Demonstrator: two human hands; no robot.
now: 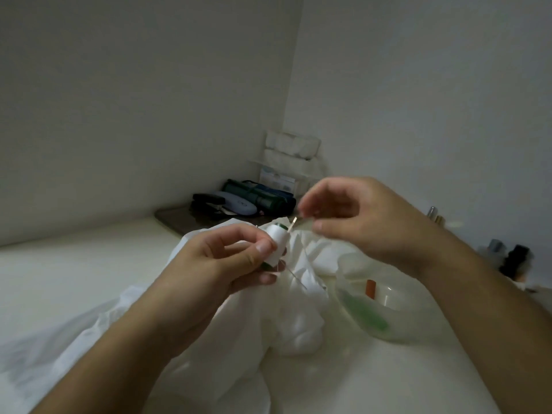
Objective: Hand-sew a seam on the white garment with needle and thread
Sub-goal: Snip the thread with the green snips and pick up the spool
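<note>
I'm holding the spool of white thread (pixel 276 245) in my left hand (pixel 215 261), thumb and fingers curled round it, green ends showing top and bottom. It's sitting tilted, just above the bunched white garment (pixel 298 309). My right hand (pixel 358 222) is hovering up and to the right of the spool, fingers curled, tips pinching at something small and pale beside the spool's top end (too blurred to say if it's the needle or the thread end). A thin thread strand (pixel 294 274) is running down from the spool area over the cloth. So left grip: closed round the spool; right grip: pinching that small bit, near the spool but apart from the left fingers.

The garment is lying crumpled on the pale counter (pixel 74 279), spreading toward me under both forearms. Right of it, a clear plastic container (pixel 373 309) is sitting with something orange and something green inside. Back in the corner: dark pouches (pixel 254 198) and a clear organiser (pixel 289 156) against the wall. Small bottles (pixel 507 258) are standing at the far right.
</note>
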